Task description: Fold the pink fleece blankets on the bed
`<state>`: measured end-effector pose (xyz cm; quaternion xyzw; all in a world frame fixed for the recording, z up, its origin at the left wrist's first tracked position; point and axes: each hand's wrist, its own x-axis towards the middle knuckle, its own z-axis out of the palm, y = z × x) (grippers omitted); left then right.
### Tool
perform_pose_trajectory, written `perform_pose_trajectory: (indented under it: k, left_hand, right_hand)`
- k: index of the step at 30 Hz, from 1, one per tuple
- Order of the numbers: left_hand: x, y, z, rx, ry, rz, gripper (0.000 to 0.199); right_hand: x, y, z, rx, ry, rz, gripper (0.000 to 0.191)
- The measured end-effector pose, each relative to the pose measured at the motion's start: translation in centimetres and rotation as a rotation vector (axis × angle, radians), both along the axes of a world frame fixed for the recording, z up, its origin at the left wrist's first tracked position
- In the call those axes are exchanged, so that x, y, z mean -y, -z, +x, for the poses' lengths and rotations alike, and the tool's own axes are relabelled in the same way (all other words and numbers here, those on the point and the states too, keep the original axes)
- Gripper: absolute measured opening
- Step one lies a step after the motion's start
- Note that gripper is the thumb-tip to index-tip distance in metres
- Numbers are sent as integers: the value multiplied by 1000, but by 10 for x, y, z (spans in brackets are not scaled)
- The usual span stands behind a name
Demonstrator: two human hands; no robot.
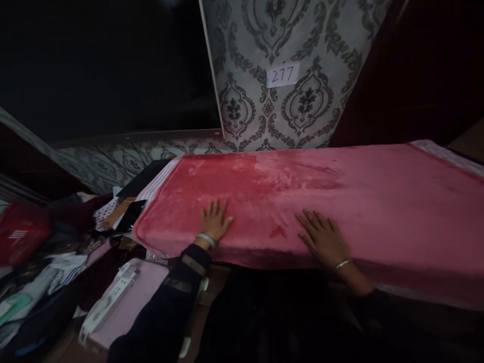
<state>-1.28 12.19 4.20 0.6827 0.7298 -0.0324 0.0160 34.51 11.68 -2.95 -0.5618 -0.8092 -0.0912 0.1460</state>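
Observation:
A pink plush blanket [381,201] is spread over a long raised surface in front of me and hangs over its near edge. It has a striped border at its left end and a pale patterned one at the far right. My left hand [214,222] lies flat on the blanket's left part, fingers spread. Farther right, my right hand [325,241] rests palm down near the front edge, its fingers apart. Neither hand holds anything. Both wrists wear a silvery bracelet. Darker smears in the pile show between and beyond the hands.
Behind the blanket is a patterned wall with a paper label [283,75] reading 277. A large dark television [113,65] hangs at upper left. Below left, a white power strip [111,302] lies on a pink surface [145,297], beside piled clothes and a red bag [22,234].

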Motion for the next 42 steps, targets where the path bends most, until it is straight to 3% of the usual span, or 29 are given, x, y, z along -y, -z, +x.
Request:
perform_pose_trajectory:
  k: [5,7,9,11,13,17,19,21,23,25,27,32,35,38,40,42]
  left_hand:
    - [25,22,121,177,528,81,71]
    - [32,26,150,237,652,113,72]
    - [31,26,159,260,682,120,71]
    - [25,22,147,253,641,115,70]
    - [18,19,116,214,514,105,69]
    - [21,14,20,57,83,137,63]
    - [30,8,-29,-4,-66,190,61]
    - [38,-2,-63,-26,-116,240,61]
    - [40,-12,-74,-5,-100,256,62]
    - [33,-17,-55,25,-79,228,64]
    - [20,-15,-11,42,-39,169,63]
    - [-5,1,138,149,514,34,66]
    - [-6,8,193,202,657,4,66]
    - [-4,12,205,214,634,6,67]
    - [-4,12,191,219,610,2,69]
    - [-6,10,159,203,532,5,70]
  right_hand:
    - [-1,2,2,-63,11,12,54]
    - [-1,3,4,-80,5,15,55]
    - [-1,3,5,-87,-3,15,56]
    - [-1,3,5,-92,-9,15,57]
    - [-2,3,5,-100,-8,12,56]
    - [-2,5,2,-108,-3,11,56]
    - [-2,4,1,-111,-3,16,55]
    - [0,3,-1,-119,0,15,56]
    - [0,3,-3,-139,5,5,56]
    - [-2,5,-5,-184,5,-12,55]
    - [-7,8,-3,-318,2,-33,55]
    - [-24,9,20,-804,24,-31,61]
    - [-23,7,31,-943,20,-34,62]
    - [-17,8,30,-982,-17,-60,64]
    - [-15,12,25,-963,-47,-72,63]
    - [-14,15,21,-936,-66,-76,62]
